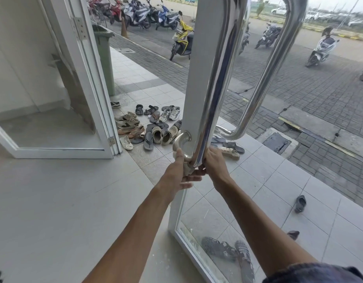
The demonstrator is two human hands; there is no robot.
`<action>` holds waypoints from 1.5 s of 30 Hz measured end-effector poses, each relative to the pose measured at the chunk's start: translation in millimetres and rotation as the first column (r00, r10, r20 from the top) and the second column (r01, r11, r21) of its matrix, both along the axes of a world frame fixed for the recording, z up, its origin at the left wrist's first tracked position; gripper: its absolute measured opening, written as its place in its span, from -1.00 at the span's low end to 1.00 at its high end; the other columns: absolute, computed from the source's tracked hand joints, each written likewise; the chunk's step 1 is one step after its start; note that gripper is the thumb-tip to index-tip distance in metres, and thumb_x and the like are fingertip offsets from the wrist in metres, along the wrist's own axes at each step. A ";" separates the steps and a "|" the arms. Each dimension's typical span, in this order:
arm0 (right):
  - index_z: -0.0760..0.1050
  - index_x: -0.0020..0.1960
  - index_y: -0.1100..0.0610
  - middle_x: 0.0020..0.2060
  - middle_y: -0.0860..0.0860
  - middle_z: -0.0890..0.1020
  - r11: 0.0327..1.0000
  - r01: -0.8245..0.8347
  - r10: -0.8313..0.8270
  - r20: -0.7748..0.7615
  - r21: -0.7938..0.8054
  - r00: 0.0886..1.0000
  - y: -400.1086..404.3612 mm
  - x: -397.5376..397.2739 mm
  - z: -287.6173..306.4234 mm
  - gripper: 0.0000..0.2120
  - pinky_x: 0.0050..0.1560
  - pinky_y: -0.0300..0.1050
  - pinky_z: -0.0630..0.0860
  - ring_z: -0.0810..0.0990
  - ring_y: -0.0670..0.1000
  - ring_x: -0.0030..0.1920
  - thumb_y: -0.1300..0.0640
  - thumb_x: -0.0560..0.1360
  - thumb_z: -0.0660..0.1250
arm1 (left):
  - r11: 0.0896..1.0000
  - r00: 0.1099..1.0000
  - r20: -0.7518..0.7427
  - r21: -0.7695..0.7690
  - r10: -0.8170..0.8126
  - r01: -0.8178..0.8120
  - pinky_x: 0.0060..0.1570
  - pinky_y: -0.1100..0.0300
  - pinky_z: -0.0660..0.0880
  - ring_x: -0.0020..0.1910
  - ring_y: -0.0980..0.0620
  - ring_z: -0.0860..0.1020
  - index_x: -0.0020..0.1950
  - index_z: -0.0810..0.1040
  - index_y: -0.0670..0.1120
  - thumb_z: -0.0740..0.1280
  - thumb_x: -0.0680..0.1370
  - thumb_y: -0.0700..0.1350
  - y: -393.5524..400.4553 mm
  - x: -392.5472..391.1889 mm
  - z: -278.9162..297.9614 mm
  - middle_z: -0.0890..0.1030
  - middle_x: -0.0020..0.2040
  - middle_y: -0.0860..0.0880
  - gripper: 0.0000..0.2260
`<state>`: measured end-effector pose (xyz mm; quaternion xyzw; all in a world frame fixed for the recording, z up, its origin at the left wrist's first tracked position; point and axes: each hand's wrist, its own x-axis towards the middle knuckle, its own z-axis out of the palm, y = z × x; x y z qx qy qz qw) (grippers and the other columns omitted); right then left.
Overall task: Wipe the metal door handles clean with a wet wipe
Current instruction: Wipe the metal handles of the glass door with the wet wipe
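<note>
A long polished metal pull handle (215, 78) runs down the near face of the white-framed glass door (194, 82). Its lower end curves into a round mount (183, 142). A second metal handle (264, 78) shows through the glass on the far side. My left hand (179, 176) presses a crumpled whitish wet wipe (187, 168) against the handle's bottom bend. My right hand (214, 164) wraps the lower end of the bar from the right, fingers meeting the left hand under it.
The other white door leaf (90, 78) stands open at the left. A pile of shoes and sandals (152, 127) lies on the tiled porch, and more sandals (227, 250) lie beyond the glass. A green bin (104, 56) and parked motorbikes (181, 39) stand outside.
</note>
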<state>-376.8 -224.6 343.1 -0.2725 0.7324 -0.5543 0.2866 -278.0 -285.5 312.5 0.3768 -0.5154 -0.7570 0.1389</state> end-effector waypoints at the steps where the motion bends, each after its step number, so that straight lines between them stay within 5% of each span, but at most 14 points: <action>1: 0.47 -0.08 0.42 -0.23 0.22 0.60 1.000 0.000 0.001 -0.014 0.018 1.000 2.4 0.2 -1.4 -0.63 -0.31 -0.11 0.50 0.51 0.15 -0.29 0.08 0.63 0.16 | 1.000 1.000 -0.013 0.023 0.004 -0.003 0.01 0.05 0.51 0.03 -0.09 0.69 0.01 0.62 -0.03 -0.17 0.63 0.31 5.7 0.0 2.2 0.74 -0.06 -0.11 -0.34; 5: 0.54 -0.02 0.34 -0.09 0.25 0.68 0.997 -0.002 0.010 -0.092 0.082 0.996 11.6 2.7 0.2 -0.62 0.09 0.24 0.59 0.65 0.28 -0.01 0.01 0.62 0.18 | 0.995 0.997 -0.070 0.102 0.027 -0.020 0.11 -0.03 0.51 0.11 -0.21 0.66 -0.01 0.58 -0.03 -0.15 0.64 0.29 24.2 -2.8 11.6 0.68 -0.06 -0.12 -0.39; 15: 0.54 -0.17 0.21 -0.36 -0.10 0.61 0.987 -0.108 0.099 -0.081 -0.119 0.992 50.0 1.9 1.9 -0.74 -0.38 -0.35 0.44 0.58 -0.18 -0.37 0.08 0.60 0.24 | 0.977 0.991 -0.110 0.207 0.082 -0.058 0.08 -0.03 0.46 0.11 -0.11 0.59 0.24 0.61 -0.09 -0.27 0.58 0.37 40.6 -16.4 21.6 0.64 0.21 -0.18 -0.19; 20: 0.58 0.03 0.18 -0.11 0.05 0.65 0.975 -0.187 0.179 -0.079 -0.121 0.981 62.3 7.5 -15.6 -0.86 -0.20 -0.27 0.54 0.65 -0.12 -0.12 0.10 0.57 0.37 | 0.971 0.984 -0.131 0.223 0.120 -0.089 0.34 -0.27 0.34 0.16 -0.14 0.61 0.18 0.63 -0.09 -0.29 0.51 0.45 47.8 -18.0 22.8 0.70 0.07 -0.12 -0.11; 22: 0.59 -0.01 0.18 -0.05 0.06 0.63 0.984 -0.151 0.132 -0.190 -0.089 0.973 59.1 8.4 -19.9 -0.88 -0.07 -0.29 0.49 0.61 -0.06 0.00 0.11 0.56 0.38 | 0.976 0.989 -0.116 0.207 0.090 -0.064 0.36 -0.30 0.29 0.24 -0.14 0.56 0.21 0.62 -0.07 -0.31 0.52 0.44 46.2 -16.2 20.8 0.68 0.15 -0.11 -0.12; 25: 0.62 -0.08 0.20 -0.08 0.08 0.60 0.993 -0.081 0.055 -0.266 -0.088 0.962 53.1 6.6 -19.7 -0.88 -0.07 -0.21 0.43 0.55 -0.02 -0.08 0.17 0.56 0.35 | 0.978 0.994 -0.074 0.196 0.081 -0.065 0.37 -0.30 0.27 0.36 -0.16 0.46 0.29 0.59 -0.02 -0.26 0.57 0.39 40.7 -10.2 16.2 0.60 0.29 -0.13 -0.21; 30: 0.59 -0.05 0.24 -0.27 0.05 0.64 0.997 -0.030 0.023 -0.100 -0.072 0.995 41.6 1.2 -19.1 -0.84 -0.23 -0.09 0.50 0.57 -0.02 -0.25 0.15 0.60 0.32 | 0.931 0.964 -0.015 0.265 0.264 -0.251 0.14 -0.10 0.45 0.33 -0.17 0.48 0.36 0.50 -0.15 -0.03 0.63 0.29 26.1 0.9 11.9 0.55 0.30 -0.17 -0.37; 34: 0.66 -0.08 0.21 -0.32 0.06 0.66 0.993 -0.007 0.010 0.026 -0.115 1.000 24.4 -1.5 -9.4 -0.86 -0.25 -0.13 0.56 0.61 -0.04 -0.33 0.24 0.57 0.32 | 0.908 0.929 -0.002 0.211 0.371 -0.363 0.20 -0.11 0.45 0.27 -0.12 0.52 0.32 0.50 -0.09 0.07 0.64 0.22 14.0 3.2 13.4 0.56 0.27 -0.10 -0.52; 36: 0.69 -0.11 0.17 -0.29 0.09 0.68 0.990 -0.077 0.084 0.054 -0.115 0.995 16.8 -5.2 -2.5 -0.81 -0.10 -0.05 0.63 0.63 -0.02 -0.26 0.24 0.56 0.30 | 0.906 0.923 -0.005 0.189 0.386 -0.378 0.21 -0.08 0.45 0.27 -0.09 0.53 0.28 0.54 -0.05 0.08 0.65 0.20 8.7 3.2 15.6 0.57 0.29 -0.07 -0.56; 39: 0.64 0.12 0.29 -0.02 0.20 0.72 0.960 -0.243 0.266 0.179 -0.138 0.947 10.7 -15.7 4.8 -0.68 0.10 0.01 0.61 0.66 0.09 -0.03 0.14 0.63 0.16 | 0.907 0.919 -0.020 0.173 0.393 -0.384 0.14 -0.02 0.46 0.26 -0.07 0.54 0.31 0.54 -0.06 0.09 0.64 0.20 0.8 3.3 20.4 0.59 0.27 -0.07 -0.55; 43: 0.60 0.25 0.10 0.23 0.23 0.61 0.891 -0.419 0.452 0.279 -0.173 0.847 -0.2 -19.0 10.9 -0.56 0.32 0.13 0.46 0.61 0.19 0.23 -0.07 0.56 0.10 | 0.901 0.912 -0.025 0.167 0.410 -0.401 0.17 -0.03 0.46 0.27 -0.09 0.53 0.25 0.55 -0.03 0.11 0.64 0.19 -6.3 2.5 25.7 0.60 0.23 -0.06 -0.60; 45: 0.52 0.27 0.29 0.22 0.38 0.54 0.865 -0.450 0.498 0.267 -0.222 0.825 -8.3 -16.6 12.2 -0.51 0.38 0.28 0.34 0.49 0.39 0.26 -0.05 0.54 0.15 | 0.903 0.913 -0.030 0.163 0.407 -0.397 0.18 -0.04 0.46 0.28 -0.09 0.54 0.23 0.55 -0.02 0.11 0.65 0.19 -8.3 1.6 28.7 0.60 0.23 -0.06 -0.61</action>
